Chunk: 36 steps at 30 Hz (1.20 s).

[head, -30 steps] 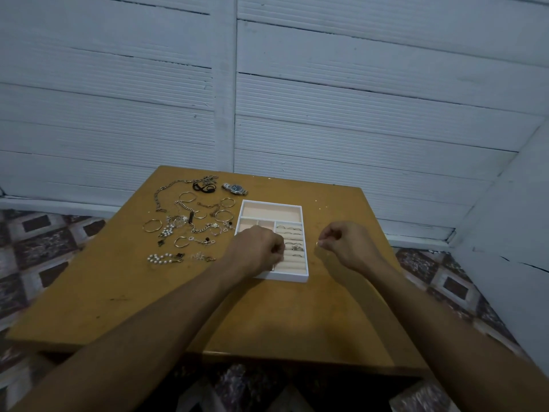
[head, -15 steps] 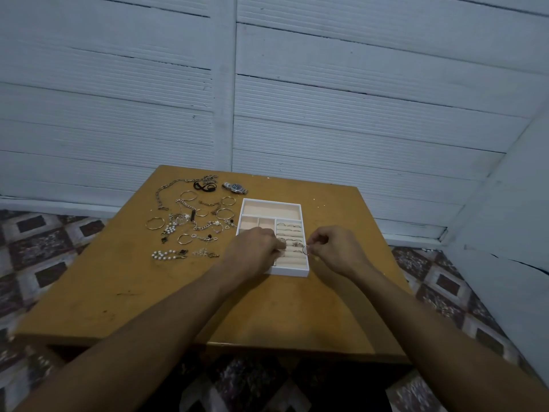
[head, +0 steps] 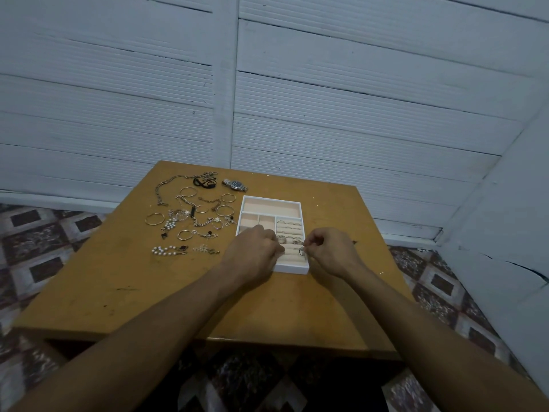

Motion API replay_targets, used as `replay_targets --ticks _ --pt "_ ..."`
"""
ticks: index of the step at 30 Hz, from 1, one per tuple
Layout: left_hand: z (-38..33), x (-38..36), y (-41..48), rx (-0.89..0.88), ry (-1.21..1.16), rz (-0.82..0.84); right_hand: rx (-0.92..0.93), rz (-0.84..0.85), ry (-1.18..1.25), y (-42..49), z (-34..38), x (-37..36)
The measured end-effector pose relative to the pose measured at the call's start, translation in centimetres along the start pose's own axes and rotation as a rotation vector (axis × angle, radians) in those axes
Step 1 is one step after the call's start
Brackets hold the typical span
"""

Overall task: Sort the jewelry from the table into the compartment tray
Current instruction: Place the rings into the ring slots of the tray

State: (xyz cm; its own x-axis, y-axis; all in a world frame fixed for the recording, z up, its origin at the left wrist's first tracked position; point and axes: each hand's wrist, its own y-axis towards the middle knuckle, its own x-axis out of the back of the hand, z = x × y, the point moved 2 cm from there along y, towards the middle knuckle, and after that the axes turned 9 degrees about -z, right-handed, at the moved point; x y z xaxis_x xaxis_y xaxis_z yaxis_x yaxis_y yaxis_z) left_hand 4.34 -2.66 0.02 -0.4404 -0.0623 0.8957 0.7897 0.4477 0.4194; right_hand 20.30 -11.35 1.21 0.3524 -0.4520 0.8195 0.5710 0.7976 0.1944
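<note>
The right hand [head: 329, 251] pinches a small silver ring [head: 302, 250] between thumb and forefinger, just above the padded rolls at the near right corner of the compartment tray [head: 271, 198]. The left hand [head: 252, 254] lies over the tray's near left part with its fingers [head: 274, 248] curled under, and I cannot tell whether they grasp anything. The tray sits right of the table's [head: 118, 278] middle, long axis running from near edge to far edge, while the loose jewelry [head: 190, 218] and 1 watch [head: 234, 184] lie toward the far left corner.
</note>
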Motion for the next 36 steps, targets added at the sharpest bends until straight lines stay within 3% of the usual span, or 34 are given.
replay_targets --ticks 21,36 --pt "-0.2 -0.3 -0.1 0.07 -0.01 0.088 0.077 -0.104 -0.136 -0.2 0.5 -0.8" --pt "2.0 0.5 -1.4 0.111 -0.063 -0.054 0.116 -0.046 -0.218 -0.6 0.6 -1.4"
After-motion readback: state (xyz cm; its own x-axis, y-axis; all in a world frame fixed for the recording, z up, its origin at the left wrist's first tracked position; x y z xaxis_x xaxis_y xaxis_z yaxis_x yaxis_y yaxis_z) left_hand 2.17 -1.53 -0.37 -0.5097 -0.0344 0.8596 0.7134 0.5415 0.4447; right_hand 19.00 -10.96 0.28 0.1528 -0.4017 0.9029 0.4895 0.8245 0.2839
